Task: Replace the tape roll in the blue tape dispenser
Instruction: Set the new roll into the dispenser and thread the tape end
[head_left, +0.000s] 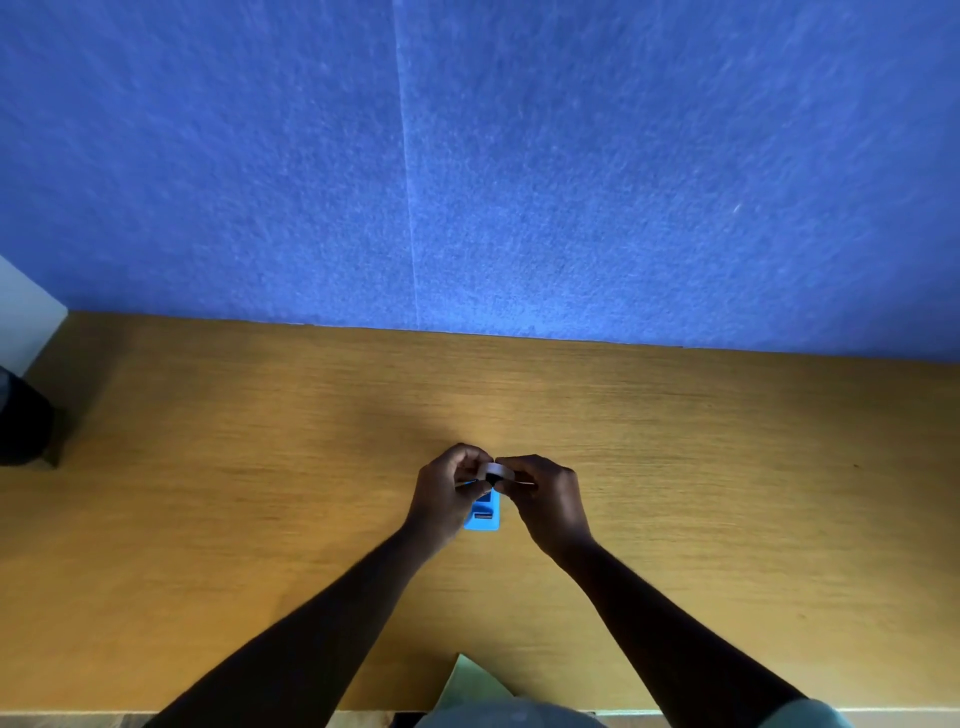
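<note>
The blue tape dispenser (484, 514) lies on the wooden table (260, 467) near the middle, partly hidden by my hands. Just above its far end I hold a small pale tape roll (497, 472) with a dark core between both hands. My left hand (444, 493) pinches the roll from the left. From the right, the fingers of my right hand (545, 501) close on it. The dispenser's near end with its cutter shows between my wrists.
A blue felt partition (519, 156) rises along the table's far edge. A dark object (21, 421) stands at the far left edge. A pale green sheet (470, 680) pokes over the near edge.
</note>
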